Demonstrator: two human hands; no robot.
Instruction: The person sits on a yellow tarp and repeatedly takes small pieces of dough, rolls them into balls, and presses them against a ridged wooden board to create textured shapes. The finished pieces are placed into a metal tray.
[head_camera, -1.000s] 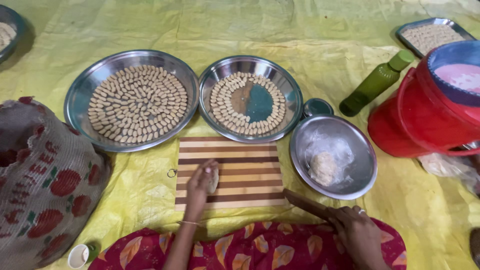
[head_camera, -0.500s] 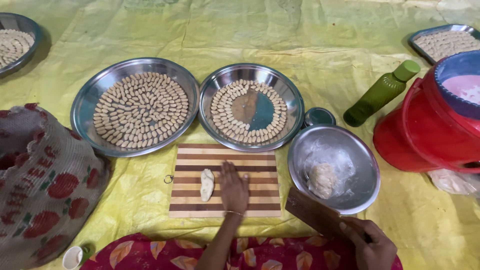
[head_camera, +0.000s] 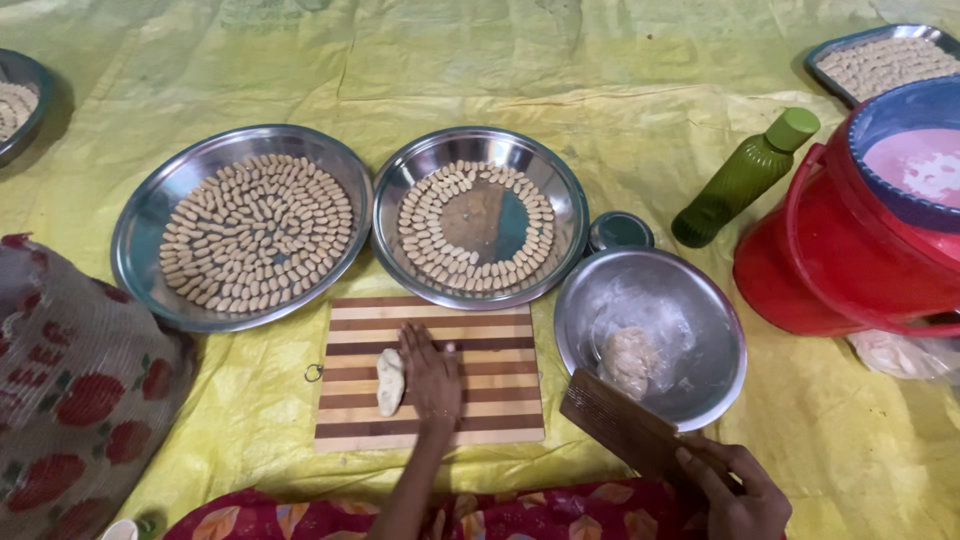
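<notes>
My left hand (head_camera: 432, 375) lies flat, palm down, on the striped wooden board (head_camera: 495, 410). A small oval piece of dough (head_camera: 389, 382) rests on the board just left of that hand, touching its edge. My right hand (head_camera: 733, 490) grips a brown ridged wooden paddle (head_camera: 622, 428) near the steel bowl (head_camera: 710, 310), which holds a lump of dough (head_camera: 629, 358). Behind the board stand two steel plates: the left plate (head_camera: 150, 215) is filled with several shaped dough pieces, the middle plate (head_camera: 560, 190) has rings of them around a bare centre.
A green bottle (head_camera: 745, 178) lies right of the plates, next to a red bucket (head_camera: 830, 270) with a blue bowl on top. A small dark lid (head_camera: 620, 230) sits behind the bowl. A patterned sack (head_camera: 75, 400) is at left. More trays (head_camera: 880, 55) sit at the far corners.
My left hand slid to the right across the board, leaving the dough piece uncovered at its left. My right hand raised the paddle towards the bowl.
</notes>
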